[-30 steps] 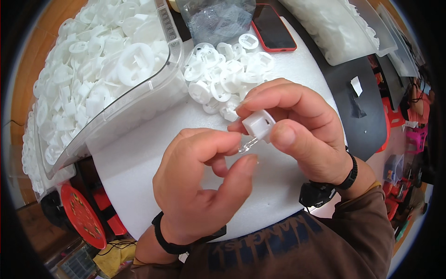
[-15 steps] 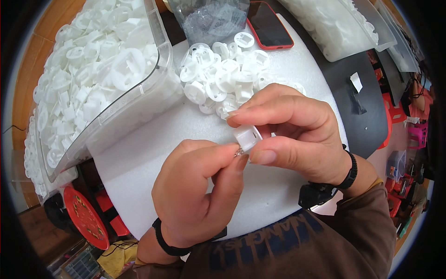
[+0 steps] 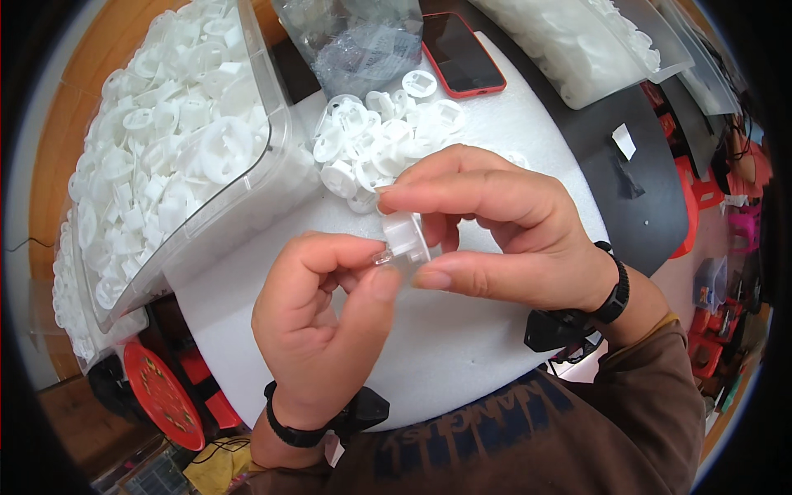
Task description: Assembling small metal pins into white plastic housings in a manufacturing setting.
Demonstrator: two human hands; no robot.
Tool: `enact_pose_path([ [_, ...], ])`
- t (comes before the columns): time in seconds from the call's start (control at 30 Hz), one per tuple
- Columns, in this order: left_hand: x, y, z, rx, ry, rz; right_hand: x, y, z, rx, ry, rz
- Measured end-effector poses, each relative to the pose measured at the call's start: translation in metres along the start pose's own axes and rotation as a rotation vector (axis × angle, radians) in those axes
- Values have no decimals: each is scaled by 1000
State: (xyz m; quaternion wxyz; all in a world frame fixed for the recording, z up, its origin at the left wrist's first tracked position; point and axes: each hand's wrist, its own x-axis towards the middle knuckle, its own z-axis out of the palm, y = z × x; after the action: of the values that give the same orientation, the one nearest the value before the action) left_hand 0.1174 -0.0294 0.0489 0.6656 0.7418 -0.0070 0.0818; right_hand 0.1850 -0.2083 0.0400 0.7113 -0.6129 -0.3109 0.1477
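Observation:
Between the fingertips and thumb of my right hand (image 3: 503,231) is a white plastic part (image 3: 404,236), a round disc seen edge-on with a boxy block on its left side. My left hand (image 3: 322,313) comes up from below on the left, its index finger and thumb around a small clear piece (image 3: 382,257) beside the block. Whether that piece is joined to the part, I cannot tell. Behind my hands lies a loose heap of similar white plastic parts (image 3: 375,136).
A clear bin (image 3: 223,194) full of white parts stands at the left. Beyond the heap are a clear plastic bag (image 3: 355,49) and a red-edged phone (image 3: 464,54). Another clear tub (image 3: 590,87) sits at the far right. White foam (image 3: 470,363) covers the work surface; a red stool (image 3: 161,396) stands lower left.
Both hands have shifted a little left. The white part has turned from showing its hollow block to showing its disc edge-on. My left finger and thumb have loosened and spread slightly.

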Motion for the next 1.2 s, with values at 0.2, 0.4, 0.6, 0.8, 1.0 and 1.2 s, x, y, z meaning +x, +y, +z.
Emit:
enact_pose_path([
  [0.2, -1, 1, -1, -214, -6, -138, 1, 3, -3, -129, -33, -104],
  [0.4, -2, 5, 2, -188, 4, -138, 0, 7, 0, -184, 3, -195],
  [0.6, 0, 4, 8, -229, -15, -163, 1, 2, 1, -265, 70, -303],
  [0.8, 4, -4, 1, -302, -122, -162, 2, -17, -13, -409, 170, -334],
  [1.0, 11, -6, 1, -3, -150, -221, 12, -92, -73, -653, 602, -225],
  [1.2, 7, -9, 2, 182, -312, -269, 20, -71, -98, -999, 710, -313],
])
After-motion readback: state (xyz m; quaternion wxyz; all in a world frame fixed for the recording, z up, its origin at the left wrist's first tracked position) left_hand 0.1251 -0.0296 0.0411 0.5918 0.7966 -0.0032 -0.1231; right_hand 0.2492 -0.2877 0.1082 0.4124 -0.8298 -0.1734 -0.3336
